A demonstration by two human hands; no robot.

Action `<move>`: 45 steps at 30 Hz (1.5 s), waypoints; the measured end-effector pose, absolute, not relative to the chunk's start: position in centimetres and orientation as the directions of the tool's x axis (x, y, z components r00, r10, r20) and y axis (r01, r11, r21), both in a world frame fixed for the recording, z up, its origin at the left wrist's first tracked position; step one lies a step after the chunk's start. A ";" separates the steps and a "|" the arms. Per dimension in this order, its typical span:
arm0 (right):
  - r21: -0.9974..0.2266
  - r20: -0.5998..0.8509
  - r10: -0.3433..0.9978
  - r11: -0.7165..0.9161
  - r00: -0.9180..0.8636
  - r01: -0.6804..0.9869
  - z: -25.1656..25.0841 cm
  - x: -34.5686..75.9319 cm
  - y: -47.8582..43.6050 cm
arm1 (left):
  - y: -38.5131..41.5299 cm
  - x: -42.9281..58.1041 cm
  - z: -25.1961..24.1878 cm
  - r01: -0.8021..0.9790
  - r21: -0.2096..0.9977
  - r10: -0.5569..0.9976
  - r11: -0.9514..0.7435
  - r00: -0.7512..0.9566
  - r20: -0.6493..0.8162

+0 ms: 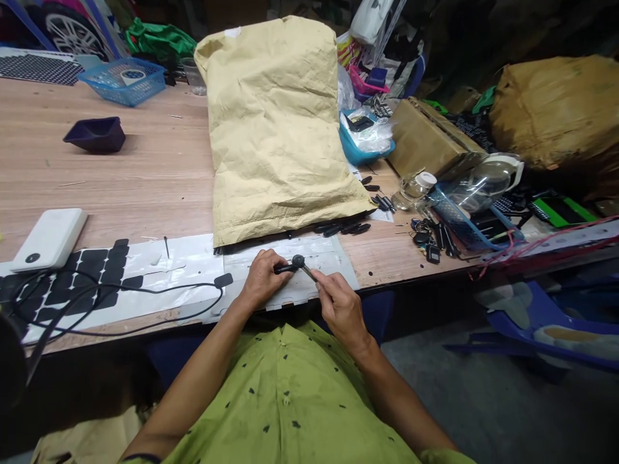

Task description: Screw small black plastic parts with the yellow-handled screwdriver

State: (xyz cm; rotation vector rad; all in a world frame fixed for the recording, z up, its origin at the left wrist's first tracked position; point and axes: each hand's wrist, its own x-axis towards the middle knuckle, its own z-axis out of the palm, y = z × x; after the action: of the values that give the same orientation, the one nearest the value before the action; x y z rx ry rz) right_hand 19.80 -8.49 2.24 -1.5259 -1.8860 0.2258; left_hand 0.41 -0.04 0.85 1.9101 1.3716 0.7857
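My left hand (264, 277) is closed, its fingers pinching a small black elongated piece (285, 268) over the near edge of the table. A round black knob-like part (298, 261) shows at the end of that piece; whether the two are joined cannot be made out. My right hand (341, 306) is closed around a thin metal rod-like tool (308, 273), whose tip meets the round part. Beneath both hands lies a pale work sheet (333, 270). Just beyond them, several black elongated pieces (343, 227) lie by the lower edge of a large tan paper sack (275, 129).
To the left are a white power bank (51, 238), a black cable (164, 288) and a sheet of black stickers (97, 277). Farther back stand a dark tray (97, 135) and a blue basket (123, 80). Keys (425, 238), a clear jug (488, 180) and a cardboard box (430, 138) crowd the right.
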 end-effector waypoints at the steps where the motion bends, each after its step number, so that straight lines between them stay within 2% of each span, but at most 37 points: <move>1: -0.525 0.394 0.916 0.290 -0.074 0.800 2.2 19.8 -8.6 | 0.0 0.4 0.8 0.568 0.787 0.957 -0.243 0.273 0.098; 8: -0.495 0.436 0.900 0.234 0.007 0.837 2.4 21.0 -8.0 | 0.1 0.3 0.8 0.586 0.775 0.959 -0.236 0.272 0.086; 15: -0.263 0.460 0.859 -0.110 0.225 0.958 0.9 26.0 -5.7 | 0.0 0.2 0.4 0.583 0.765 0.952 -0.273 0.276 0.129; 19: -0.179 0.485 0.829 -0.217 0.278 0.960 -0.8 28.0 -4.5 | -0.2 -0.1 0.2 0.579 0.762 0.946 -0.289 0.297 0.133; 27: -0.223 0.526 0.778 -0.265 0.345 0.938 -2.3 27.7 -3.8 | 0.0 -0.8 0.7 0.567 0.761 0.926 -0.315 0.360 0.115; 31: -0.220 0.542 0.775 -0.241 0.324 0.945 -2.4 27.7 -3.8 | -1.7 -0.9 2.2 0.460 0.826 0.883 -0.324 0.460 0.091; 35: -0.181 0.554 0.777 -0.236 0.298 0.955 -2.6 27.7 -3.7 | -5.8 -0.3 3.4 0.323 0.924 0.778 -0.203 0.626 -0.048; 38: -0.163 0.558 0.774 -0.251 0.299 0.954 -2.6 27.6 -3.7 | -8.1 0.4 2.2 0.386 0.922 0.689 0.014 0.665 -0.289; 40: -0.161 0.556 0.774 -0.257 0.303 0.953 -2.6 27.5 -3.7 | -8.5 0.7 0.4 0.500 0.846 0.625 0.184 0.604 -0.493; 42: -0.162 0.553 0.777 -0.252 0.299 0.954 -2.5 27.4 -3.7 | -8.2 0.6 -1.9 0.634 0.698 0.579 0.333 0.447 -0.682; 43: -0.161 0.552 0.780 -0.247 0.295 0.955 -2.5 27.3 -3.7 | -8.0 0.5 -3.0 0.681 0.628 0.565 0.376 0.369 -0.738; 45: -0.158 0.553 0.782 -0.242 0.289 0.957 -2.5 27.2 -3.7 | -7.5 0.4 -4.8 0.690 0.600 0.616 0.404 0.280 -0.736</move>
State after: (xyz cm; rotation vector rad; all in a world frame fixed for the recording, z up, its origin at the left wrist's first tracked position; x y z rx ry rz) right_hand 27.24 -3.69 -2.46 -2.0984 -1.5530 -0.5026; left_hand 0.41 -7.54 -4.83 1.2708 1.3976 -0.0738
